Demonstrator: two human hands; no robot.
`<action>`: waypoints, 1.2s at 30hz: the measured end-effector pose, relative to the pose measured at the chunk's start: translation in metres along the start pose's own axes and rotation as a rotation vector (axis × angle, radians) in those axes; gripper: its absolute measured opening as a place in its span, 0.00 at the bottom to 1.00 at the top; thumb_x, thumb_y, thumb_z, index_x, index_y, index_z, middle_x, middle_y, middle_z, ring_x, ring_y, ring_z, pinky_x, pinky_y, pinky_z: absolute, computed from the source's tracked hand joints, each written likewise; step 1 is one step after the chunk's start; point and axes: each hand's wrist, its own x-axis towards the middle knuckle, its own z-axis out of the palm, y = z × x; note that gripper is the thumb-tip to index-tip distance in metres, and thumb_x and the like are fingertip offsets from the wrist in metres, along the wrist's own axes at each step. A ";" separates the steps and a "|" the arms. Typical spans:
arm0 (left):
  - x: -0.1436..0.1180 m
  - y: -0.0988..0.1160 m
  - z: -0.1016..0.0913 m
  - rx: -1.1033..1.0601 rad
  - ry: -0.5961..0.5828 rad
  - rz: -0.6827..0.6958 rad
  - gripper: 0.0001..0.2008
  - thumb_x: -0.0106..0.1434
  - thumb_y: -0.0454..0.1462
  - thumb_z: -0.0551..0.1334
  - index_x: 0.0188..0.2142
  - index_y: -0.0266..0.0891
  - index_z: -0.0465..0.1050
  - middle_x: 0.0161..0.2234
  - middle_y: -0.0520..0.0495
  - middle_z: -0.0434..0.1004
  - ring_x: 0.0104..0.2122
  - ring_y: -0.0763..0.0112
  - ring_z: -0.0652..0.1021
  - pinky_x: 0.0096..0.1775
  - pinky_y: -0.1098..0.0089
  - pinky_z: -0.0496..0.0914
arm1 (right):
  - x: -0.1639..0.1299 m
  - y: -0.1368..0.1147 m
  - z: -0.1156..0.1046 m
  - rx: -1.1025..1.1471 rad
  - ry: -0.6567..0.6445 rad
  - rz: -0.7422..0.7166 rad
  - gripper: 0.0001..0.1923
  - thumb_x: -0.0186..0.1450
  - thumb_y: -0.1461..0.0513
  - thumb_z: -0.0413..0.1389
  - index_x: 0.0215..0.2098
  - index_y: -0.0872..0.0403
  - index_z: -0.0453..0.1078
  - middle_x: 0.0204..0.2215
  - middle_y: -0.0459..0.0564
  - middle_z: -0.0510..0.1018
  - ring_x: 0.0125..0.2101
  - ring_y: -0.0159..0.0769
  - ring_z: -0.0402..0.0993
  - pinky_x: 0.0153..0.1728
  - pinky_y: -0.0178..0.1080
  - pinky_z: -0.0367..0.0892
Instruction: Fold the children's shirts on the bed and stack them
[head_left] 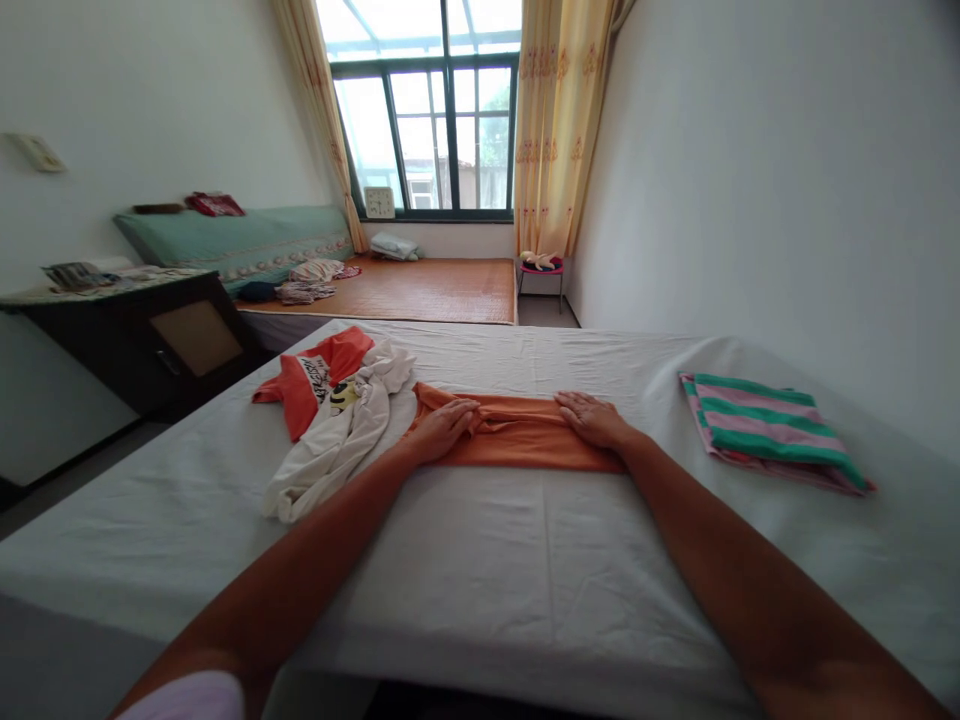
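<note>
An orange garment (525, 450), folded into a long narrow strip, lies across the white-sheeted surface in front of me. My left hand (448, 425) rests on its left part, fingers stretched out over the cloth. On the right part of the same garment my right hand (591, 415) lies flat, its fingers extended toward the far edge. Both hands press from above and grasp nothing that I can see. Just left of the garment are a crumpled white shirt (337, 440) with a yellow cartoon print and a red-orange shirt (304, 395) with lettering.
A folded green-and-pink striped cloth (772, 425) lies at the right on the white sheet (480, 580). Beyond stands a bed with a brown mat (442, 285), clothes and a pillow on it. A dark cabinet (172, 340) stands at left; a small stool (541, 268) is by the curtain.
</note>
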 end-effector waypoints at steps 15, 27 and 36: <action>-0.012 -0.056 -0.004 0.459 0.111 -0.474 0.31 0.65 0.48 0.53 0.61 0.30 0.60 0.63 0.33 0.59 0.63 0.54 0.61 0.61 0.58 0.55 | -0.015 0.036 -0.017 0.012 0.207 0.183 0.19 0.68 0.56 0.47 0.53 0.49 0.71 0.55 0.51 0.73 0.54 0.46 0.66 0.51 0.51 0.65; -0.010 -0.043 -0.005 0.525 0.061 -0.474 0.27 0.67 0.46 0.48 0.61 0.34 0.62 0.63 0.36 0.60 0.61 0.54 0.63 0.60 0.56 0.57 | -0.022 0.065 -0.038 0.244 -0.037 0.163 0.22 0.52 0.46 0.62 0.28 0.56 0.73 0.27 0.50 0.78 0.29 0.40 0.73 0.30 0.36 0.64; -0.015 -0.049 -0.020 0.314 0.085 -0.336 0.25 0.65 0.46 0.52 0.57 0.37 0.66 0.61 0.38 0.64 0.62 0.55 0.62 0.61 0.56 0.55 | -0.019 0.036 -0.031 0.388 0.176 0.150 0.18 0.62 0.58 0.52 0.48 0.58 0.71 0.45 0.57 0.78 0.45 0.44 0.73 0.48 0.42 0.66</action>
